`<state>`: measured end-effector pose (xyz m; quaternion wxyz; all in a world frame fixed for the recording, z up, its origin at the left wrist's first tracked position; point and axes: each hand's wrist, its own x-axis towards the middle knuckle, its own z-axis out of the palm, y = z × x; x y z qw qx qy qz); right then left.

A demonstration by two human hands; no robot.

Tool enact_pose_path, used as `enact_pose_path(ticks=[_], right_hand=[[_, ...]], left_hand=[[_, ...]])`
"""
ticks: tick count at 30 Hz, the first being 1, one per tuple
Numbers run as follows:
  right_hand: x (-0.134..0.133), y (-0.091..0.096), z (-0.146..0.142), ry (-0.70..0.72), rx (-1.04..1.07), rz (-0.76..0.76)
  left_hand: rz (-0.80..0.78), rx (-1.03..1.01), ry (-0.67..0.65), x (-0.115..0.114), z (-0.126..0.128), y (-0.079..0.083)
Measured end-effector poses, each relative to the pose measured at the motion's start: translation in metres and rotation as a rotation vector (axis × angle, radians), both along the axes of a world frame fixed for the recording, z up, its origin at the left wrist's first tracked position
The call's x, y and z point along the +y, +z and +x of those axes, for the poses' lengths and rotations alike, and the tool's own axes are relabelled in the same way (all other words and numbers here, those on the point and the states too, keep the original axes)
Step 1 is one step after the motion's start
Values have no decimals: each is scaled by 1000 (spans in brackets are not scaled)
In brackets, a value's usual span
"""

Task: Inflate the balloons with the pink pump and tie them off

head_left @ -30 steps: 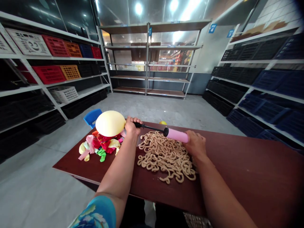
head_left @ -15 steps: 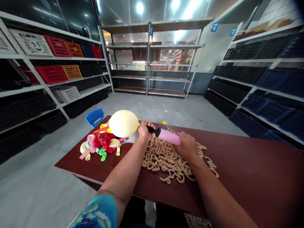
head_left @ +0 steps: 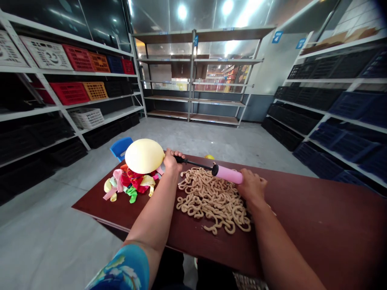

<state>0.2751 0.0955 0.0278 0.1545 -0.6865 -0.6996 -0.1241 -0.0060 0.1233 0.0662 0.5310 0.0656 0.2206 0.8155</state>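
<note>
My left hand (head_left: 171, 160) is closed round the neck of a pale yellow balloon (head_left: 144, 156) and the black tip of a hand pump. The balloon is partly blown up and hangs above the table's far left. My right hand (head_left: 251, 187) grips the pink barrel of the pump (head_left: 227, 174), whose thin black rod is drawn out between the two hands. Under the pump lies a heap of tan curly cords (head_left: 211, 199).
A pile of flat coloured balloons (head_left: 128, 183) lies on the dark red table (head_left: 317, 225) below the yellow one. A blue chair (head_left: 120, 147) stands behind the table's far left corner. Shelving with crates lines both sides and the back of the room.
Half a second ago the pump barrel was pushed up against my left hand. Now my right hand has pulled it back to the right, baring the black rod again.
</note>
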Motion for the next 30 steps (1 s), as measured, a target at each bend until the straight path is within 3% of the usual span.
enact_pose_path(ticks=[8, 12, 15, 24, 30], right_hand=[[-7, 1, -26, 208, -67, 13], [-10, 1, -32, 228, -63, 13], [-8, 2, -28, 180, -47, 11], [3, -3, 2, -30, 23, 50], [-2, -3, -13, 101, -43, 55]], left_hand=[[-29, -9, -141, -8, 45, -3], [41, 36, -183, -10, 59, -6], [40, 42, -157, -7, 53, -4], [-5, 7, 0, -1, 6, 2], [-12, 6, -50, -4, 18, -1]])
